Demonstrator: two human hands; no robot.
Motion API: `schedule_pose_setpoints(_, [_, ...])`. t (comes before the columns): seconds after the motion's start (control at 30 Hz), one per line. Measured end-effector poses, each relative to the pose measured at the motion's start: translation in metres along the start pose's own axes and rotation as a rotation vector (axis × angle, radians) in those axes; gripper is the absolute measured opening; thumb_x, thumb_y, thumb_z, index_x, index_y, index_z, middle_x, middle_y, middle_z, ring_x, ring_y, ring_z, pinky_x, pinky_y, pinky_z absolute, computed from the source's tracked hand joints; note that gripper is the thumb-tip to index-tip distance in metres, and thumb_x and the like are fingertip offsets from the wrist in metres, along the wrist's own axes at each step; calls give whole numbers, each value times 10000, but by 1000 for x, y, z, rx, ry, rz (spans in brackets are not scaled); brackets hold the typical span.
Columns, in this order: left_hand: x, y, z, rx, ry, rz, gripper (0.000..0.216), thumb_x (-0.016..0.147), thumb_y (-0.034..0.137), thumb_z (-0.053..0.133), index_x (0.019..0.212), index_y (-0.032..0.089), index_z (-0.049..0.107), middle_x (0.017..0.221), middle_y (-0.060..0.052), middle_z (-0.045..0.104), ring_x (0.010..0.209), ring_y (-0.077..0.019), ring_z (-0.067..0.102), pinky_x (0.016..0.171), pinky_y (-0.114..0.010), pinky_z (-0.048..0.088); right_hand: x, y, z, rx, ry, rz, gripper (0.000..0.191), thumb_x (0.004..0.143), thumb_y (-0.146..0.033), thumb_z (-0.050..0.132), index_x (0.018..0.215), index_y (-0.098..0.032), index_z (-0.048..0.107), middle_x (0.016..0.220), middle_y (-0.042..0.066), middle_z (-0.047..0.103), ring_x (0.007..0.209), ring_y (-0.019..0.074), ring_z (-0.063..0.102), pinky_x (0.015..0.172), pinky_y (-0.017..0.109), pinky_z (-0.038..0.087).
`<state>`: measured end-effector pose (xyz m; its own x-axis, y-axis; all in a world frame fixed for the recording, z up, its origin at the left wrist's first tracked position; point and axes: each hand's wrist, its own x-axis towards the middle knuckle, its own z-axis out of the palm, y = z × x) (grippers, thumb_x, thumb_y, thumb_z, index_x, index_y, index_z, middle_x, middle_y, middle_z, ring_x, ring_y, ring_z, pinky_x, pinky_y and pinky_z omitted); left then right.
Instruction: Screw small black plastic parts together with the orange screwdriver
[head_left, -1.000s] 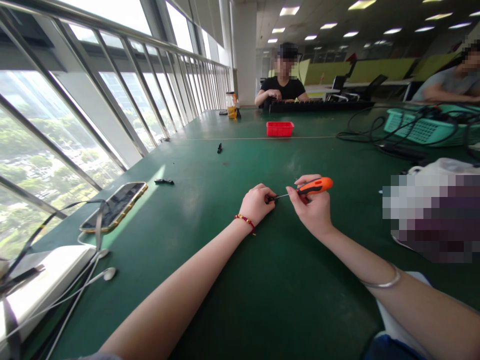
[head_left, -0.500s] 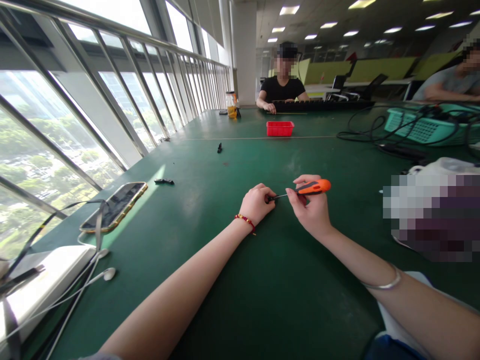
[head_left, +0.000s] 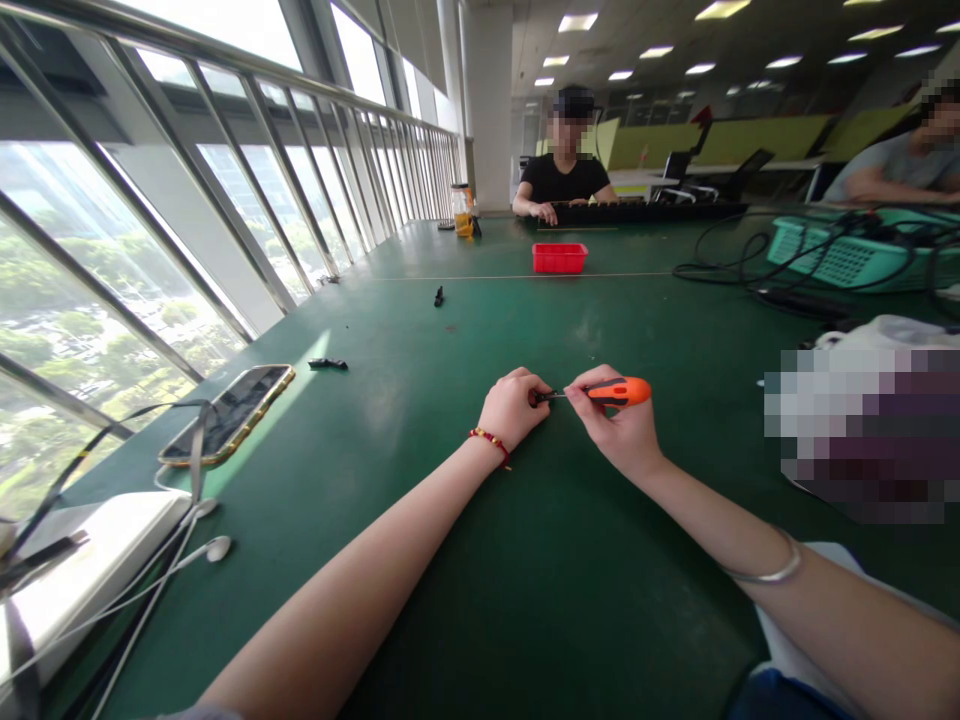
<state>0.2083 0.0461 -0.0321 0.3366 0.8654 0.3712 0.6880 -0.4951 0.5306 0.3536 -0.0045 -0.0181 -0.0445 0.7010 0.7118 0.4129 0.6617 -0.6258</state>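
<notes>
Near the middle of the green table (head_left: 420,500), my left hand (head_left: 514,408) is closed around a small black part (head_left: 537,398), most of it covered by the fingers. My right hand (head_left: 619,425) grips a screwdriver (head_left: 619,391) with an orange and black handle. Its thin metal shaft points left, and the tip reaches the black part at my left fingertips. Whether the tip sits in a screw, I cannot tell.
Left of my hands lie a black piece (head_left: 328,364), a phone (head_left: 229,415) and white earphones (head_left: 217,548). Farther back are another black piece (head_left: 439,296) and a red tray (head_left: 559,258). A teal basket (head_left: 840,255) with cables stands right. A person (head_left: 566,175) sits opposite.
My right hand has shifted slightly left, its fingers now nearer the screwdriver's tip. The handle has dropped a little and lies flatter. My left hand stays put.
</notes>
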Motion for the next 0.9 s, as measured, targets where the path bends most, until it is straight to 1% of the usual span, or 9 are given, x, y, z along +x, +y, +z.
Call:
schedule_pose_setpoints(0.07, [0,0,0,-9,-4,-3,130,685,139,579,743,173,689,750,-6,599,650,-115,548,636,-238,448,-1,0,0,2,-16,1,88,816,-219,541,729,-204,542,678,-4,561,544,97,486,516,247,385])
schedule_pose_setpoints(0.17, [-1,1,-1,-16,-7,1,137,695,152,581,769,179,694,765,-7,604,661,-116,558,648,-238,457,-1,-1,0,-11,29,21,21,791,-211,560,804,-211,543,597,-40,523,471,88,461,478,241,373])
schedule_pose_setpoints(0.23, [-1,1,-1,-11,-8,3,140,697,153,584,777,181,695,778,-9,608,669,-118,564,658,-239,464,-1,-3,0,-37,63,41,66,771,-222,584,816,-214,536,549,-58,511,446,91,470,482,244,386])
schedule_pose_setpoints(0.37, [-1,2,-1,14,-10,-5,141,695,140,586,774,181,695,788,-12,616,678,-120,572,668,-242,474,1,-3,1,-60,97,52,107,764,-231,586,841,-222,512,568,-61,504,442,92,464,498,257,402])
schedule_pose_setpoints(0.47, [-1,2,-1,12,-7,-1,138,699,145,593,783,179,697,792,-12,617,680,-119,575,670,-239,477,1,1,2,-15,111,-13,259,732,-175,586,949,-232,456,563,-86,401,452,100,424,521,271,419])
schedule_pose_setpoints(0.53, [-1,2,-1,6,-5,6,137,701,147,596,790,174,698,793,-13,616,680,-117,575,665,-236,477,1,3,2,-1,120,-70,318,704,-141,585,967,-234,431,589,-83,392,478,106,430,545,282,433])
schedule_pose_setpoints(0.63, [-1,2,-1,5,-3,12,139,700,142,594,789,170,697,788,-13,611,673,-114,571,662,-234,475,0,3,2,-19,139,-81,298,707,-145,593,938,-232,426,610,-78,416,469,98,438,530,276,420])
schedule_pose_setpoints(0.77, [-2,3,-1,16,4,12,127,705,144,581,760,166,693,778,-14,608,661,-115,562,650,-237,467,0,-1,3,-61,81,-23,198,766,-192,576,893,-233,429,533,-98,407,397,85,396,476,261,364])
schedule_pose_setpoints(0.9, [-2,4,-2,4,-3,6,147,698,135,583,787,173,695,788,-13,611,672,-117,566,664,-238,469,-1,0,3,-28,99,-63,281,733,-182,592,947,-235,417,600,-76,421,472,105,453,518,276,409])
